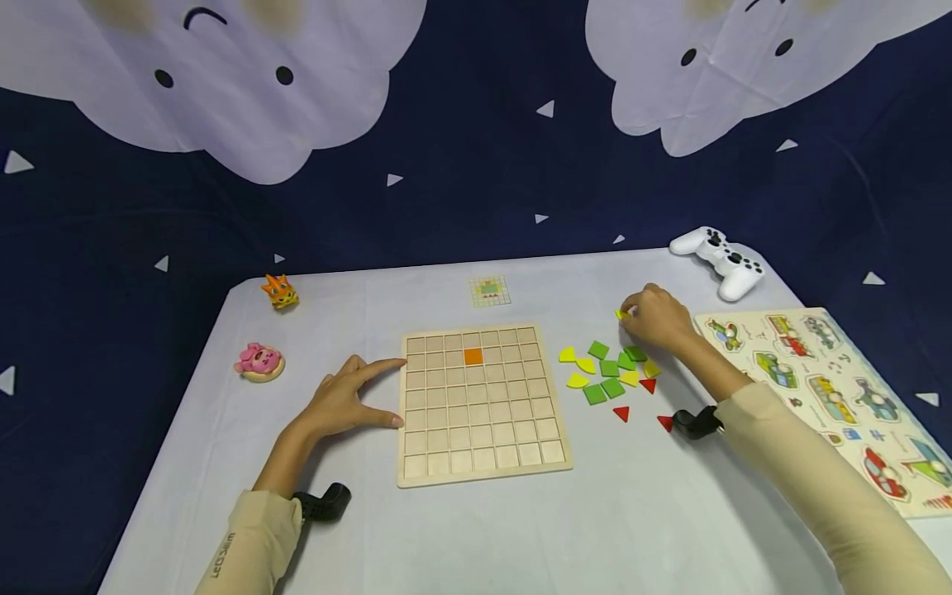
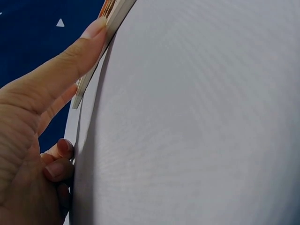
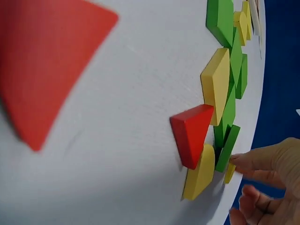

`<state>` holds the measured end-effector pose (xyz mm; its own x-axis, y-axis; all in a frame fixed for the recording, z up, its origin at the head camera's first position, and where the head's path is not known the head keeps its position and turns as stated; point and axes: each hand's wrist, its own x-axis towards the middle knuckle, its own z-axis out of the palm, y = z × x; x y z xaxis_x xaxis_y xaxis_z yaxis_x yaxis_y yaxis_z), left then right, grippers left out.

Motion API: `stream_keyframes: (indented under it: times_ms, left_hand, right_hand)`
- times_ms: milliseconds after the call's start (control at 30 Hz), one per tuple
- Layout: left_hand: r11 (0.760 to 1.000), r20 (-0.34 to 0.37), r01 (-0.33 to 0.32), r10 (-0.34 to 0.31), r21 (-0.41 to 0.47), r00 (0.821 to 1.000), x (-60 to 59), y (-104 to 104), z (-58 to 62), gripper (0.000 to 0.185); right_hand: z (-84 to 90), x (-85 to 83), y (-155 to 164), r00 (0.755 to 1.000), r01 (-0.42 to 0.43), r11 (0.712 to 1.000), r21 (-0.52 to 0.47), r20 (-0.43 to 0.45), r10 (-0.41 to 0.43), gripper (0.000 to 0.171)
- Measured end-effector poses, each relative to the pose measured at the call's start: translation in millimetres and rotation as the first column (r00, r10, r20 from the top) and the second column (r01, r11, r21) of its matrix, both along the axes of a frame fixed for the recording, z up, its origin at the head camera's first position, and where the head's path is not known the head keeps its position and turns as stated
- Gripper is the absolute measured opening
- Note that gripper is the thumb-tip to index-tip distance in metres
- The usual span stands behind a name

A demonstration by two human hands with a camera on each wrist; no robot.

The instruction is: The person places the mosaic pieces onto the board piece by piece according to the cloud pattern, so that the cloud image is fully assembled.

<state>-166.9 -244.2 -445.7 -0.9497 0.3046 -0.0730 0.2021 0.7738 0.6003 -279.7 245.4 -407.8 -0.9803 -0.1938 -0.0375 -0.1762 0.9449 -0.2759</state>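
A wooden grid board (image 1: 483, 463) lies in the middle of the white table, with one orange tile (image 1: 473, 356) set in its second row. My left hand (image 1: 387, 391) rests flat at the board's left edge (image 2: 112, 18), index finger and thumb spread and touching it. To the right of the board lies a loose pile of green, yellow and red pieces (image 1: 606, 373). My right hand (image 1: 632, 316) is at the far side of that pile and pinches a small yellow piece (image 1: 622, 314) at its fingertips (image 3: 243, 159). A red triangle (image 3: 192, 136) stands close in the right wrist view.
A white game controller (image 1: 717, 260) sits at the back right. A wooden vehicle puzzle (image 1: 833, 388) lies along the right edge. A pink toy (image 1: 260, 362) and an orange toy (image 1: 279, 291) sit at the left. A small pattern card (image 1: 489, 291) lies behind the board.
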Motion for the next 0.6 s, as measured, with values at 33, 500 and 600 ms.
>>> stream_keyframes:
  times_ms: [33, 500, 600]
  left_hand:
    - [1.0, 0.0, 0.001, -0.001, 0.001, 1.0, -0.1, 0, -0.3, 0.092]
    - [1.0, -0.005, -0.004, 0.004, 0.001, 1.0, -0.4, 0, -1.2, 0.091]
    - [1.0, -0.001, -0.009, 0.009, 0.0, 1.0, -0.9, 0, -2.0, 0.091]
  right_hand:
    - [-0.6, 0.6, 0, 1.0, -0.022, 1.0, -0.009, -0.001, 0.022, 0.028]
    - [-1.7, 4.0, 18, 0.999, -0.052, 0.997, -0.058, -0.02, 0.051, 0.032]
    - [-3.2, 2.4, 21, 0.998, -0.065, 0.996, -0.061, -0.02, 0.064, 0.029]
